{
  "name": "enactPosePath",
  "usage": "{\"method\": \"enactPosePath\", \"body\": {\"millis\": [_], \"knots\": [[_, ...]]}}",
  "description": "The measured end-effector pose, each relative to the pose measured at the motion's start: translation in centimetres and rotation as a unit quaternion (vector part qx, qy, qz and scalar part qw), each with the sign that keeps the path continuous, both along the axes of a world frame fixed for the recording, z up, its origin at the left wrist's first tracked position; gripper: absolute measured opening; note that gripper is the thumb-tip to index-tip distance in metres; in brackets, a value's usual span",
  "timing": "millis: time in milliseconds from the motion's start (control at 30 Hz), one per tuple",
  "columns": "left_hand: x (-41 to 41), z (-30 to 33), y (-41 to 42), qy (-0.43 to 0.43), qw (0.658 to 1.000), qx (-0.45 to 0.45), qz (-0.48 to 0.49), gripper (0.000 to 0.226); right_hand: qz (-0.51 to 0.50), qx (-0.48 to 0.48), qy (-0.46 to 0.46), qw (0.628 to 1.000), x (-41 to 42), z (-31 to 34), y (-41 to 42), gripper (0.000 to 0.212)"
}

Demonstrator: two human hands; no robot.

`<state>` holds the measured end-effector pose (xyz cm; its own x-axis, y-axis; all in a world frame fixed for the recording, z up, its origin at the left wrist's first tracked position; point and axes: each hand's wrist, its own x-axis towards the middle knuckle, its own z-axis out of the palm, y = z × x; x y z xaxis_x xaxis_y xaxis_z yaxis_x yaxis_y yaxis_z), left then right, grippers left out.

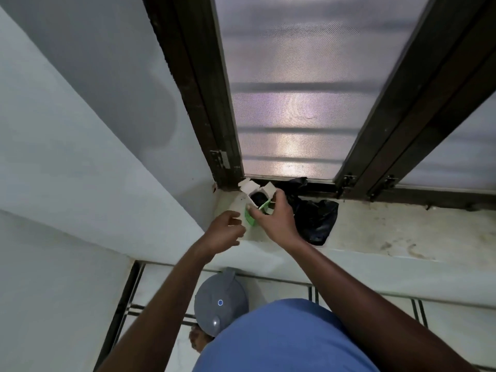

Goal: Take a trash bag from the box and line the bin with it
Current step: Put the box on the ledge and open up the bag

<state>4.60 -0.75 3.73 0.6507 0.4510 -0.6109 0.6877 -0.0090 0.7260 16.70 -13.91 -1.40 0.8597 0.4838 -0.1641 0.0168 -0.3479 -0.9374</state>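
Grey bin (220, 302) below box (255, 204); right hand (273, 218) pinches box on windowsill (375, 232); left hand (224, 232) beside box, fingers loose; black bag (316, 218) right of box.

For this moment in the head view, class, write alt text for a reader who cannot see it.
A person's right hand grips an open green-and-white box on a windowsill, while the left hand hovers beside it. A loose black trash bag lies to the right; a lidded grey bin stands below.

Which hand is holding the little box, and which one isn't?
The right hand grips the green-and-white box on the window ledge. The left hand hangs beside it with loose fingers, holding nothing.
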Motion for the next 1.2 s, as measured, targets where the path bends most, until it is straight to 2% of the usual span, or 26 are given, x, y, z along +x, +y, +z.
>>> {"method": "enactPosePath", "body": {"millis": [33,100,133,200,267,333,433,500,567,667,733,833,967,1067,1200], "knots": [[0.1,-0.2,-0.3,-0.031,0.996,-0.066,0.042,0.049,-0.003,0.002,0.011,1.0,-0.3,0.2,0.1,0.064],[0.4,-0.2,-0.7,-0.092,0.985,-0.108,0.101,0.03,-0.019,0.021,0.056,0.998,-0.6,0.3,0.3,0.055],[0.5,0.0,-0.8,-0.112,0.98,-0.107,0.124,0.022,-0.025,0.035,0.078,0.996,-0.8,0.5,0.4,0.048],[0.7,0.1,-0.6,-0.143,0.971,-0.099,0.164,0.016,-0.044,0.074,0.128,0.988,-0.7,0.6,0.6,0.051],[0.8,0.1,-0.4,-0.165,0.963,-0.104,0.188,0.019,-0.063,0.11,0.201,0.971,-0.7,0.6,0.6,0.056],[1.1,0.0,-0.2,-0.166,0.963,-0.09,0.194,0.024,-0.074,0.106,0.223,0.966,-0.4,0.2,0.5,0.051],[1.5,-0.8,-0.2,-0.165,0.967,-0.036,0.192,0.014,-0.066,0.087,0.204,0.973,-0.1,-0.6,0.0,0.03],[1.9,-1.3,-0.1,-0.155,0.968,-0.03,0.194,0.027,-0.052,0.077,0.182,0.979,-0.2,-0.6,0.0,0.02],[2.4,-1.4,0.0,-0.137,0.971,-0.059,0.187,0.041,-0.032,0.056,0.148,0.987,-0.3,-0.3,-0.1,0.022],[2.8,-1.0,0.3,-0.135,0.974,-0.079,0.166,0.037,-0.008,0.029,0.113,0.993,-0.4,0.0,-0.2,0.028],[2.8,-0.9,0.5,-0.148,0.974,-0.051,0.161,0.027,-0.007,0.019,0.101,0.995,-0.3,0.2,-0.3,0.033],[2.8,-1.5,0.5,-0.161,0.976,0.001,0.148,0.026,0.008,0.004,0.087,0.996,-0.2,0.8,-0.6,0.033],[3.2,-2.2,1.1,-0.178,0.973,0.061,0.134,0.041,0.057,0.007,0.069,0.996,0.5,1.8,-0.9,0.043],[3.4,-2.1,1.5,-0.173,0.975,0.112,0.088,0.05,0.124,-0.009,0.005,0.992,1.3,2.8,-1.2,0.036],[3.4,-1.3,0.8,-0.181,0.973,0.107,0.092,0.038,0.155,-0.051,-0.045,0.985,2.5,2.8,-1.5,0.041]]}}
